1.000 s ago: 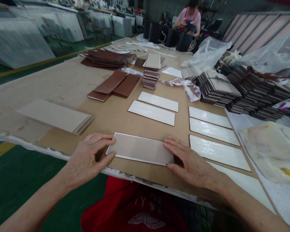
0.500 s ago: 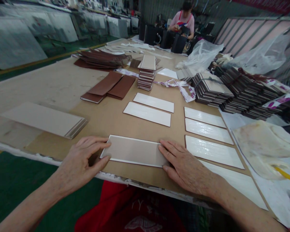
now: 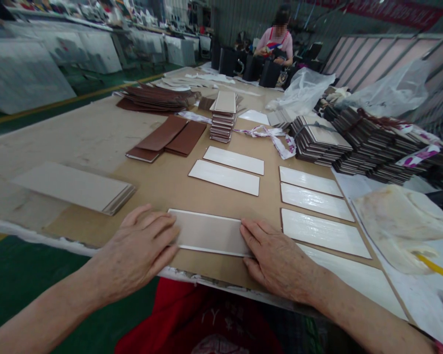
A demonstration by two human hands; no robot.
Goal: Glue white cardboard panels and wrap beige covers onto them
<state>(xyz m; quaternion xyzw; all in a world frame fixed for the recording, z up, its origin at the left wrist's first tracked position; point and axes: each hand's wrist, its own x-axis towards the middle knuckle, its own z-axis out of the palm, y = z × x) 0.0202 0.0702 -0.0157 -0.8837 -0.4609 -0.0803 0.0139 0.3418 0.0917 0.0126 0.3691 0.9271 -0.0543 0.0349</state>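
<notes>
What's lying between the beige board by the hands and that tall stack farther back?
In the head view, two white strips lie between the beige board and the tall stack, one behind the other.

Beige rect. panel (image 3: 210,233) w/ white edging, flat on tbl (image 3: 70,132).

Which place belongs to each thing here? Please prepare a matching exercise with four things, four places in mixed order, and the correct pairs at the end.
Things:
1. White-bordered beige panel
2. Low stack of beige boards
3. Reddish-brown panels
4. Red banner

Places:
A. Overlapping, left of the tall panel stack
B. High in the background, on the right
C. Between the left hand and the right hand
D. Near the table's front edge, on the left

Pairs: 1-C, 2-D, 3-A, 4-B
</notes>
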